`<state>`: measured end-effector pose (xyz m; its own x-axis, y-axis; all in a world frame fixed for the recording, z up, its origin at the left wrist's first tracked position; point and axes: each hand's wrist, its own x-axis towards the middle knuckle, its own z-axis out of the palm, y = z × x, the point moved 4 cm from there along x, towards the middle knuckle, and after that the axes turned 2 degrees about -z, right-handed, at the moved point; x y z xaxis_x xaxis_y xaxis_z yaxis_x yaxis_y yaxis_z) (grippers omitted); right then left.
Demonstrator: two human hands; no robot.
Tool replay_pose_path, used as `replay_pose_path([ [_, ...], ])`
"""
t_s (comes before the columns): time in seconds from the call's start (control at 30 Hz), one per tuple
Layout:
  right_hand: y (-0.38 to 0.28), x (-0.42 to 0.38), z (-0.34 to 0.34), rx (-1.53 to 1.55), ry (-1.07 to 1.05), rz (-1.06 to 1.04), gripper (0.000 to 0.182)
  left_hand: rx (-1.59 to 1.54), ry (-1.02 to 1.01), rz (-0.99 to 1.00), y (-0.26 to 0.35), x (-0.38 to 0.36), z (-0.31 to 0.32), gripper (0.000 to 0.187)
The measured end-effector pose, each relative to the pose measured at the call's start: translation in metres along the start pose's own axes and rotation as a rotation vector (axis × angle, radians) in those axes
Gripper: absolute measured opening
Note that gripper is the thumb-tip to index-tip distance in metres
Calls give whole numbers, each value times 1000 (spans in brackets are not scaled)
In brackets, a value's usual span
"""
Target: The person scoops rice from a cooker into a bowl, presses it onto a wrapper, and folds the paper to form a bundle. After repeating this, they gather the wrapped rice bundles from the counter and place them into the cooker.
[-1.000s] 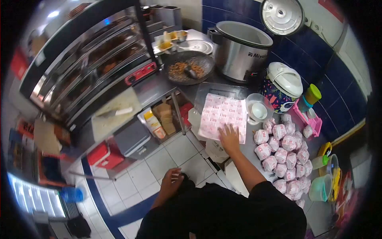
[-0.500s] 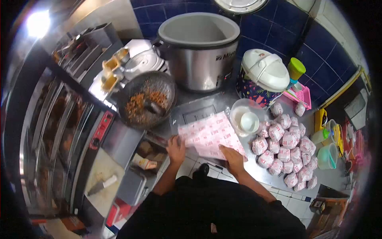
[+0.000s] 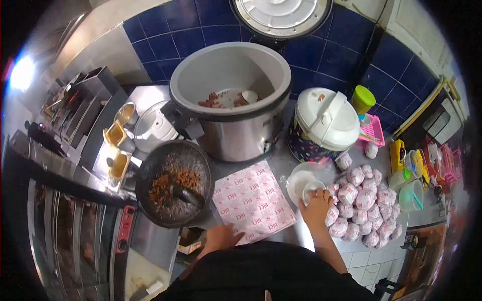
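The person's right hand (image 3: 317, 206) is closing its grip on a small white cup (image 3: 311, 189) inside the clear bowl (image 3: 296, 180), just beside the pile of wrapped pkgs (image 3: 364, 203). Left hand (image 3: 221, 237) is lying flat, grip open w/ nothing in it, pressing the near edge of the pink printed paper (image 3: 252, 200) on the steel desk (image 3: 301, 233), btwn the dark mortar (image 3: 173, 183) & the bowl.

The person wears a plain black top of soft, matte cloth, which fills the bottom of the head view as one dark, rounded mass without visible print or buttons. Its sleeves end above the elbows, so both forearms are bare. The left hand (image 3: 219, 237) and the right hand (image 3: 316, 206) are bare too: no gloves, rings, watch or wristbands show.
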<state>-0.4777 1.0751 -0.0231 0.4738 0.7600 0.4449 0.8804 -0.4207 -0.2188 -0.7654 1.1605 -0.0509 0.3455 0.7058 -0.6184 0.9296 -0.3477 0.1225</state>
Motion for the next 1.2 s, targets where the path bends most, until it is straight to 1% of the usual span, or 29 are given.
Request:
replay_pose_path([
  [0.07,10,-4,28,-166,-251,-38,21,-232,-18,495,18,6,-40,56],
  [0.1,1,4,24,-168,-237,-33,21,-417,-151,623,23,11,-56,53],
  [0.13,-15,16,3,-69,-136,-38,18,-601,-288,749,27,17,-75,50],
  [0.17,-31,29,-20,27,-38,-45,15,-660,-442,774,25,24,-88,56],
  [0.2,-55,46,-40,251,-108,-144,15,-655,-442,783,23,31,-103,56],
  [0.23,-83,64,-63,476,-186,-237,15,-1008,-610,814,24,31,-117,62],
  [0.27,-117,80,-82,603,-318,-341,14,-1365,-786,816,23,31,-129,69],
  [0.3,-148,90,-93,666,-422,-464,14,-1505,-884,793,20,34,-138,84],
  [0.33,-180,101,-102,705,-488,-649,16,-1509,-907,790,7,37,-144,84],
  [0.37,-206,113,-109,687,-621,-812,20,-1416,-898,864,-10,41,-153,91],
  [0.4,-225,129,-118,778,-585,-867,26,-1324,-882,940,-25,42,-166,98],
  [0.47,-249,182,-134,853,-623,-809,27,-1345,-948,1102,-48,32,-203,115],
  [0.5,-256,212,-133,911,-635,-761,28,-1363,-1036,957,-69,25,-218,119],
  [0.53,-263,249,-126,853,-560,-731,23,-1437,-870,909,-94,32,-218,127],
  [0.57,-269,283,-104,763,-498,-732,17,-1447,-803,936,-124,40,-218,122],
  [0.6,-271,316,-75,624,-614,-589,13,-1456,-734,961,-144,50,-220,117],
  [0.63,-271,344,-40,430,-663,-633,15,-1503,-677,959,-159,58,-221,117],
  [0.67,-267,365,0,266,-818,-566,12,-1556,-634,939,-169,65,-222,117],
  [0.73,-238,391,95,-203,-956,-578,24,-1637,-577,924,-181,79,-223,117],
  [0.77,-218,394,141,-419,-1092,-581,30,-1678,-553,911,-185,87,-224,117],
  [0.8,-204,390,170,-421,-1103,-572,30,-1710,-533,900,-188,94,-224,117],
  [0.87,-163,375,216,-515,-1156,-451,36,-1763,-505,881,-195,106,-222,116],
  [0.93,-137,361,246,-608,-1219,-339,42,-1818,-484,857,-199,119,-219,116],
  [0.97,-198,362,214,-936,-1563,-908,50,-1838,-478,849,-199,125,-218,116],
  [1.0,-194,357,218,-925,-1586,-912,50,-1858,-477,838,-199,128,-217,116],
  [1.07,-180,359,221,-644,-1298,-341,52,-1877,-476,830,-199,136,-215,116],
  [1.1,-181,360,220,-640,-1312,-336,52,-1889,-476,833,-198,139,-214,116],
  [1.17,-193,385,211,-448,-957,-86,44,-1896,-470,835,-196,143,-213,115],
  [1.2,-203,395,206,-401,-894,-187,39,-1909,-461,835,-195,143,-213,115],
])
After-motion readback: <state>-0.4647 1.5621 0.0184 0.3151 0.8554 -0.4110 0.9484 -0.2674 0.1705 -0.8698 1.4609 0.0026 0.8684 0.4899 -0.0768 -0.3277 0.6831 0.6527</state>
